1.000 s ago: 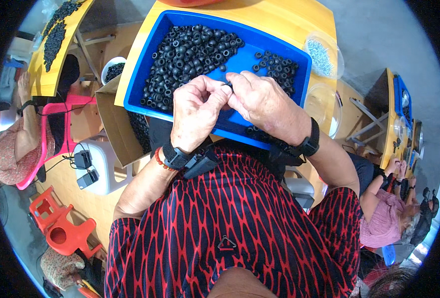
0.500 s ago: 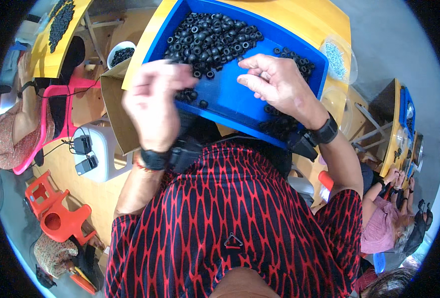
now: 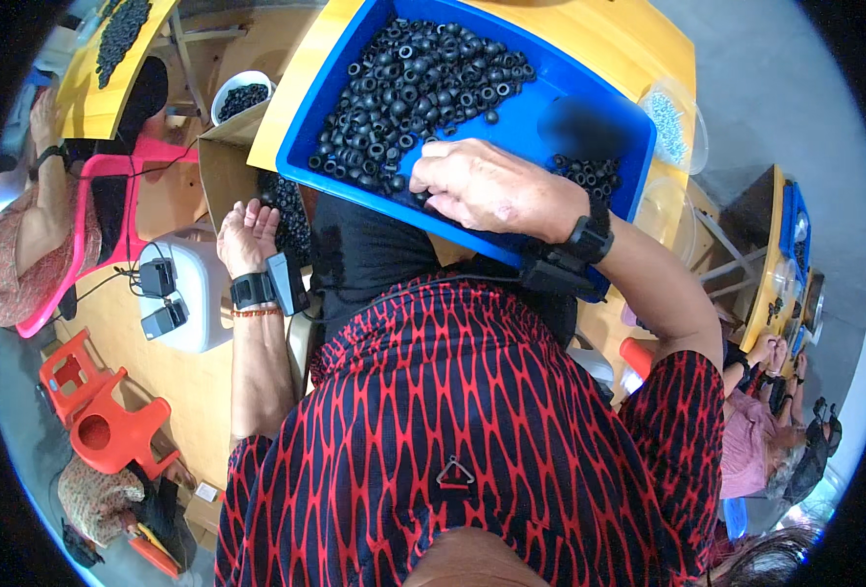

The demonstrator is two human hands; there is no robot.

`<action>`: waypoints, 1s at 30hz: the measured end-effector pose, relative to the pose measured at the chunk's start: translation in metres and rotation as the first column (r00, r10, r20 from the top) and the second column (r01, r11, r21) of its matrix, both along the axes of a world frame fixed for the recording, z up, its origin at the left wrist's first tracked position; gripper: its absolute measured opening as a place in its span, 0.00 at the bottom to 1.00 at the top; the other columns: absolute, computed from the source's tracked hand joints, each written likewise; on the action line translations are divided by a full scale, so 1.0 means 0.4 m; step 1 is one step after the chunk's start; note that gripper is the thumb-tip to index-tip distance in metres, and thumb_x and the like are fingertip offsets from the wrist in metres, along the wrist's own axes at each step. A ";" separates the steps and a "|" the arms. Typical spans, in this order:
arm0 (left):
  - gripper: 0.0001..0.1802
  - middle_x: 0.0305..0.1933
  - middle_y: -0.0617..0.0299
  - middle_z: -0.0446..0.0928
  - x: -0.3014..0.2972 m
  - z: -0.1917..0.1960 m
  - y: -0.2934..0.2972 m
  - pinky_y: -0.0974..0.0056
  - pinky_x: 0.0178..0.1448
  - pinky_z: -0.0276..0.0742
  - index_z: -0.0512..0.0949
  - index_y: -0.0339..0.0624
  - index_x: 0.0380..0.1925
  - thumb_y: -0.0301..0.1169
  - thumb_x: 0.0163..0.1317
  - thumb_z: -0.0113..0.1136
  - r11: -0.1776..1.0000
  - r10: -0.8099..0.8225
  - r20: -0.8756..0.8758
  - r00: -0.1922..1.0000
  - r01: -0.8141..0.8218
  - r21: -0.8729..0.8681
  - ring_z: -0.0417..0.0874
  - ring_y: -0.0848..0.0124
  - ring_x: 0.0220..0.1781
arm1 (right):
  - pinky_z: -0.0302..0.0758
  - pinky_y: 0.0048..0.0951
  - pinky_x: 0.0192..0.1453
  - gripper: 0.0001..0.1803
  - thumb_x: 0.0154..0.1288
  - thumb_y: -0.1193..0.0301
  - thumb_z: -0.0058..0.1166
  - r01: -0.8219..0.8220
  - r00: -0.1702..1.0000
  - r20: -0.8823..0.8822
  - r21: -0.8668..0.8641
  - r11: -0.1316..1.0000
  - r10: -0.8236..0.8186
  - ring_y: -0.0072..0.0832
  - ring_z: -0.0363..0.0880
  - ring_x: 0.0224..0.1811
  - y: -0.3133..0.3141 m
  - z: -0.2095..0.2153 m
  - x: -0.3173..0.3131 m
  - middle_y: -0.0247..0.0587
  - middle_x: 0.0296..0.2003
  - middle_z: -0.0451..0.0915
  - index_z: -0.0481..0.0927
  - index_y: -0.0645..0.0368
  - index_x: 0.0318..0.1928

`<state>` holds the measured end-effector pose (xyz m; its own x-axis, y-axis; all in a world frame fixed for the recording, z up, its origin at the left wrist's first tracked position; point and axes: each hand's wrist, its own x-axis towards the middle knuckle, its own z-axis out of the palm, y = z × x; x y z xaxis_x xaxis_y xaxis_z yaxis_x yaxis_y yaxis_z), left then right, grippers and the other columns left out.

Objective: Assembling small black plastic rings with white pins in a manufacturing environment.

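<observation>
A blue tray (image 3: 340, 186) in front of me holds a large heap of small black ring-shaped parts (image 3: 413, 83). My right hand (image 3: 496, 191) is low over the tray's near side, at the heap's lower edge. Its fingers are curled toward the thumb, and what lies between the fingertips is hidden. My left hand (image 3: 247, 240) is outside the tray at the left, palm turned up and fingers stretched out. Beside it, a cardboard box (image 3: 225, 181) contains more black ring parts (image 3: 291, 220).
The tray rests on a yellow table (image 3: 623, 39). At its right edge stands a clear tub of pale blue bits (image 3: 666, 127). Left of me are a white bucket with black parts (image 3: 242, 83), a white stool (image 3: 203, 293) and orange chairs (image 3: 120, 421). Other people sit at both sides.
My left hand has moved from over the tray down and left to the cardboard box, and its fingers have spread. My right hand has moved left and down to the black parts.
</observation>
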<state>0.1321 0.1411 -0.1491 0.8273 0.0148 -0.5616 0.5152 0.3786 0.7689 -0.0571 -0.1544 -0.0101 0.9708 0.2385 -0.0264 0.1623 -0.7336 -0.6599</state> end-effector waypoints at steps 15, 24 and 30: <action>0.09 0.34 0.57 0.81 -0.219 0.376 -0.242 0.67 0.38 0.80 0.76 0.33 0.47 0.25 0.69 0.57 0.899 -0.409 0.740 0.534 0.376 0.225 0.82 0.71 0.32 | 0.80 0.21 0.26 0.11 0.68 0.76 0.54 0.469 0.863 -0.287 0.763 0.446 -0.416 0.21 0.83 0.28 0.001 0.091 -0.168 0.39 0.33 0.82 0.80 0.67 0.49; 0.14 0.45 0.51 0.83 -0.328 0.420 -0.380 0.64 0.48 0.83 0.78 0.29 0.47 0.28 0.66 0.62 0.408 -0.805 0.504 0.312 0.909 0.089 0.85 0.69 0.41 | 0.77 0.21 0.33 0.10 0.58 0.81 0.62 0.453 0.711 0.137 0.662 0.598 -0.690 0.17 0.79 0.32 0.008 0.075 -0.229 0.34 0.32 0.78 0.82 0.61 0.42; 0.07 0.41 0.55 0.83 -0.361 0.402 -0.415 0.67 0.43 0.84 0.78 0.33 0.42 0.23 0.65 0.61 0.381 -0.811 0.480 0.335 0.925 0.000 0.85 0.71 0.37 | 0.79 0.30 0.36 0.12 0.56 0.83 0.62 0.446 0.641 0.474 0.410 0.796 -0.604 0.35 0.81 0.33 0.008 0.066 -0.245 0.43 0.35 0.77 0.79 0.63 0.41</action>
